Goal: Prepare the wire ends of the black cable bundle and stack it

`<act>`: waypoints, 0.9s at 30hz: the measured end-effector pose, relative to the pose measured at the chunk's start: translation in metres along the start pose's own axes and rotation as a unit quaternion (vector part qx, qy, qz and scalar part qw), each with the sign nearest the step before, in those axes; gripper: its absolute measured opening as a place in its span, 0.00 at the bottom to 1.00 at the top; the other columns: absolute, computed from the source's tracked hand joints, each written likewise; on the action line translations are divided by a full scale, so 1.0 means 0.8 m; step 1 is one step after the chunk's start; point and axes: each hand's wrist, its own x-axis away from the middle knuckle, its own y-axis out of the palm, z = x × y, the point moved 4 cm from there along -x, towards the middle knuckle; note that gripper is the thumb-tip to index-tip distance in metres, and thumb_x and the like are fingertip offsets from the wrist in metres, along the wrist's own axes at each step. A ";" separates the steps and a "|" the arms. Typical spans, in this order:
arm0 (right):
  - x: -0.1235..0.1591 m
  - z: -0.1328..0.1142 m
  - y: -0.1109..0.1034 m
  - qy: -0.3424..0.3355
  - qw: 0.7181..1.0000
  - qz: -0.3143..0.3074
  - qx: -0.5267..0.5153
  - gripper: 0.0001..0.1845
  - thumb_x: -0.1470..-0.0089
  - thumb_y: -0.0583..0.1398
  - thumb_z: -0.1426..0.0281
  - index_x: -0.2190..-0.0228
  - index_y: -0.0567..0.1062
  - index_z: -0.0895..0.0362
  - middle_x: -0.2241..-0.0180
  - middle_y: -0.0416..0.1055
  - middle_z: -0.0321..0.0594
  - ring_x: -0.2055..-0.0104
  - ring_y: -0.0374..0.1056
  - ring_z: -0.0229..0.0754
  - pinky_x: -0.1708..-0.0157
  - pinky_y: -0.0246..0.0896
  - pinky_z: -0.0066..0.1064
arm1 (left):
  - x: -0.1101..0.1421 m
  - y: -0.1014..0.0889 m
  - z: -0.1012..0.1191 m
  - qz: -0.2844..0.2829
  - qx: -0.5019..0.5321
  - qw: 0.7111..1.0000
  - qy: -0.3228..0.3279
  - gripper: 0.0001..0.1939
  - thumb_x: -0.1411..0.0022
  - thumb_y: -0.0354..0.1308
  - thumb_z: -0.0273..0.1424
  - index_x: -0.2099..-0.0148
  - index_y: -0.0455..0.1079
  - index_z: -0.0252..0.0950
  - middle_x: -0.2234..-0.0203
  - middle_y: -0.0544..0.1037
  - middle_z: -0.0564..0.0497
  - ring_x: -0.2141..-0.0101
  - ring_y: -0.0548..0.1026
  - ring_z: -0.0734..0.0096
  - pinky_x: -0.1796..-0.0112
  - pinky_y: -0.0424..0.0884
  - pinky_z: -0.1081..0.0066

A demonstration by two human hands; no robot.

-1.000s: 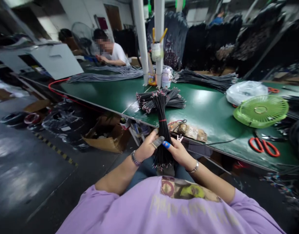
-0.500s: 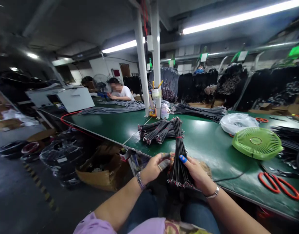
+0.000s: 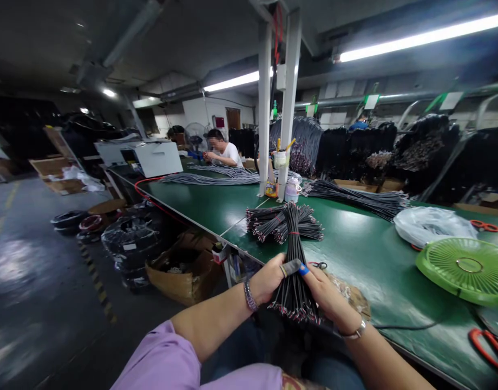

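A bundle of thin black cables (image 3: 294, 295) with reddish, bare-looking ends is held over the table's near edge. A red band ties it near its far end, and the near ends fan out. My left hand (image 3: 268, 280) grips it from the left, its grey-wrapped thumb lying across the cables. From the right, my right hand (image 3: 329, 299) closes on the same bundle, with blue tape round the thumb. The fingers beneath are hidden. Just beyond, more tied cable bundles (image 3: 265, 223) lie piled on the green table (image 3: 216, 208), partly covered by the held one.
To the right are a green fan (image 3: 468, 268), a clear plastic bag (image 3: 431, 226) and red-handled scissors (image 3: 488, 349). A white post (image 3: 288, 108) rises from the table beside a lilac cup (image 3: 292, 190). A co-worker (image 3: 224, 151) sits at the far side. A cardboard box (image 3: 184, 276) stands below, left.
My left hand has moved onto the bundle, its thumb now crossing the cables near my right thumb. The view has turned left, so the scenery sits further right.
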 end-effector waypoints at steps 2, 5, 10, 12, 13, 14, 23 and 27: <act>-0.004 -0.006 0.004 -0.017 1.000 -0.017 0.020 0.28 0.44 0.49 0.48 0.66 0.76 0.57 0.67 0.74 0.43 0.63 0.68 0.46 0.58 0.65 0.38 | 0.005 -0.004 0.006 0.005 0.005 1.000 0.006 0.24 0.53 0.68 0.39 0.57 0.65 0.32 0.69 0.76 0.46 0.69 0.77 0.64 0.64 0.71 0.64; -0.010 -0.011 0.013 -0.062 0.997 -0.049 0.026 0.26 0.42 0.48 0.50 0.66 0.76 0.56 0.68 0.73 0.41 0.64 0.67 0.44 0.59 0.65 0.36 | 0.012 -0.010 0.016 0.015 0.004 1.000 0.023 0.23 0.54 0.69 0.35 0.58 0.65 0.32 0.68 0.76 0.46 0.67 0.77 0.64 0.62 0.71 0.64; -0.016 -0.004 0.026 -0.058 0.993 -0.101 0.012 0.24 0.45 0.52 0.50 0.73 0.74 0.56 0.75 0.71 0.37 0.72 0.65 0.39 0.68 0.65 0.31 | 0.025 -0.023 0.028 0.027 0.005 0.999 0.035 0.20 0.53 0.68 0.32 0.59 0.66 0.32 0.67 0.77 0.45 0.67 0.77 0.64 0.63 0.72 0.65; -0.017 0.006 0.025 -0.003 0.990 -0.139 -0.023 0.26 0.46 0.53 0.48 0.74 0.73 0.58 0.77 0.70 0.37 0.76 0.64 0.37 0.73 0.63 0.29 | 0.030 -0.035 0.035 0.051 -0.014 0.998 0.036 0.19 0.53 0.68 0.32 0.60 0.66 0.32 0.67 0.77 0.45 0.69 0.77 0.64 0.65 0.73 0.65; -0.017 0.011 0.021 0.027 0.987 -0.148 -0.050 0.26 0.47 0.53 0.48 0.74 0.72 0.59 0.77 0.71 0.38 0.77 0.64 0.36 0.75 0.62 0.28 | 0.033 -0.044 0.041 0.065 -0.026 0.997 0.037 0.18 0.52 0.67 0.32 0.60 0.66 0.32 0.67 0.78 0.45 0.70 0.77 0.65 0.66 0.73 0.65; -0.018 0.018 0.012 0.055 0.984 -0.146 -0.080 0.26 0.48 0.54 0.47 0.72 0.72 0.59 0.76 0.71 0.38 0.77 0.65 0.35 0.76 0.61 0.28 | 0.035 -0.055 0.048 0.084 -0.042 0.995 0.039 0.18 0.51 0.67 0.32 0.60 0.66 0.33 0.67 0.78 0.45 0.70 0.77 0.65 0.68 0.73 0.65; -0.016 0.160 -0.147 0.223 0.953 0.163 -0.122 0.14 0.55 0.62 0.62 0.70 0.73 0.60 0.74 0.75 0.43 0.78 0.66 0.33 0.77 0.63 0.25 | 0.021 -0.211 0.155 0.246 -0.399 0.882 0.057 0.22 0.53 0.65 0.37 0.57 0.67 0.33 0.72 0.77 0.48 0.72 0.75 0.64 0.69 0.71 0.65; -0.008 0.206 -0.176 0.234 0.930 0.252 -0.130 0.10 0.55 0.60 0.69 0.67 0.73 0.60 0.74 0.73 0.41 0.79 0.64 0.32 0.80 0.62 0.23 | -0.004 -0.249 0.211 0.318 -0.665 0.675 0.031 0.18 0.48 0.59 0.36 0.55 0.69 0.33 0.63 0.78 0.43 0.61 0.74 0.57 0.62 0.67 0.66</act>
